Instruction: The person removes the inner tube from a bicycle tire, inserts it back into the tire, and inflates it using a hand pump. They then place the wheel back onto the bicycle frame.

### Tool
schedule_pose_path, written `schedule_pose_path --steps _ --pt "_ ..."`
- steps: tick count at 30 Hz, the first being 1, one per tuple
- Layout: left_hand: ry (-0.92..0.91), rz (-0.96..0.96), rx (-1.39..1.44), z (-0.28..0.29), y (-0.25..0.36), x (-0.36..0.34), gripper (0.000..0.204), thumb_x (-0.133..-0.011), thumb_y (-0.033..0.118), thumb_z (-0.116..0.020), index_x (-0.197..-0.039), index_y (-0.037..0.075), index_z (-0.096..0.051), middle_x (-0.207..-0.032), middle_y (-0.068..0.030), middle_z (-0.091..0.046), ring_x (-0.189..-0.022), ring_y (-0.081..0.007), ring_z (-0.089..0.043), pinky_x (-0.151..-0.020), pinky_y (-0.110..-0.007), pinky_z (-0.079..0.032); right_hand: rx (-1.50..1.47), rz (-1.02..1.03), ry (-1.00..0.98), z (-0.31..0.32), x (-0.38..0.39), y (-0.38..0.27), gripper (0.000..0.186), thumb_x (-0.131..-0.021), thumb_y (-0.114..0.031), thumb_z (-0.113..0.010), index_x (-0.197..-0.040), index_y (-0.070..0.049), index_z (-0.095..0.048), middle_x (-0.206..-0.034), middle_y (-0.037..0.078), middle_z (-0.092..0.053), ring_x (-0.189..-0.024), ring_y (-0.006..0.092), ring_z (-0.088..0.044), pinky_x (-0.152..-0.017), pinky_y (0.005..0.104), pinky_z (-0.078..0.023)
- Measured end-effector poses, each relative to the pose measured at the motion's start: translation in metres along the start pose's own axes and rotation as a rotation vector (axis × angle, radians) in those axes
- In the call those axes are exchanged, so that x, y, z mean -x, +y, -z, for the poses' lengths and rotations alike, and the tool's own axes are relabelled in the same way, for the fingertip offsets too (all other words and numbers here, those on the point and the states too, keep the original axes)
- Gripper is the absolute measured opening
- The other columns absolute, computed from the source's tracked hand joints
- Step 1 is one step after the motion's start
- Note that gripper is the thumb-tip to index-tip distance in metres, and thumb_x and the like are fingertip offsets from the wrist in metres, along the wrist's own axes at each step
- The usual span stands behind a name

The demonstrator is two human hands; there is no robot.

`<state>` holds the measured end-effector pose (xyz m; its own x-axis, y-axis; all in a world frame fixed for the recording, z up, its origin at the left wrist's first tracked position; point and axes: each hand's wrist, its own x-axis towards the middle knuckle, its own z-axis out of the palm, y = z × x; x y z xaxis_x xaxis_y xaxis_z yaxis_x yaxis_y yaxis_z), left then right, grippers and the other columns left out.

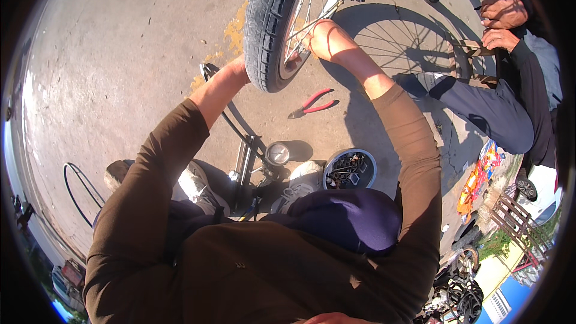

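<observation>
A bicycle wheel with a thick grey tyre (270, 24) hangs upright at the top centre. My left hand (293, 60) reaches behind the tyre from the left; only a bit of its fingers shows past the rim, beside the spokes. From the other side my right hand (323, 39) bends in among the spokes, closed near the inner rim. What it holds is hidden. Red-handled pliers (312, 105) lie on the ground below the wheel. Between my feet stands a floor pump with a round gauge (278, 153); its dark hose (234, 121) runs up toward the wheel.
A round tub (350, 169) of small metal parts sits by my right shoe (299, 183). At right, another person sits close by, hands (503, 24) together near a wooden stool (471, 63). Bright orange packaging (477, 183) and a heap of bike parts (456, 291) lie farther right.
</observation>
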<state>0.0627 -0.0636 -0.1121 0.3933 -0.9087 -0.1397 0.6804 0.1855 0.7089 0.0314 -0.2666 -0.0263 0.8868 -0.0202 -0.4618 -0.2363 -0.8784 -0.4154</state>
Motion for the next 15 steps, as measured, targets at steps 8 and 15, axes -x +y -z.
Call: schedule_pose_path --steps 8,15 --pt "0.001 -0.001 -0.001 0.000 -0.002 -0.003 0.022 -0.083 0.018 -0.075 -0.098 0.003 -0.067 -0.091 -0.0039 -0.066 -0.085 -0.0105 -0.062 -0.076 -0.023 -0.052 -0.496 0.051 -0.046 0.000 0.007 0.008 0.020 -0.090 -0.018 -0.055 -0.093 -0.001 -0.066 -0.078 0.009 -0.068 -0.070 0.0167 -0.064 -0.066 0.0314 -0.049" --pt "0.005 0.000 -0.007 0.000 -0.003 -0.002 0.022 -0.083 0.017 -0.075 -0.098 0.003 -0.067 -0.091 -0.0039 -0.066 -0.084 -0.0105 -0.062 -0.075 -0.024 -0.052 -0.050 0.086 0.084 -0.006 0.004 0.003 0.023 -0.092 -0.023 -0.055 -0.094 -0.001 -0.062 -0.074 0.018 -0.061 -0.071 0.0323 -0.059 -0.067 0.0390 -0.047"
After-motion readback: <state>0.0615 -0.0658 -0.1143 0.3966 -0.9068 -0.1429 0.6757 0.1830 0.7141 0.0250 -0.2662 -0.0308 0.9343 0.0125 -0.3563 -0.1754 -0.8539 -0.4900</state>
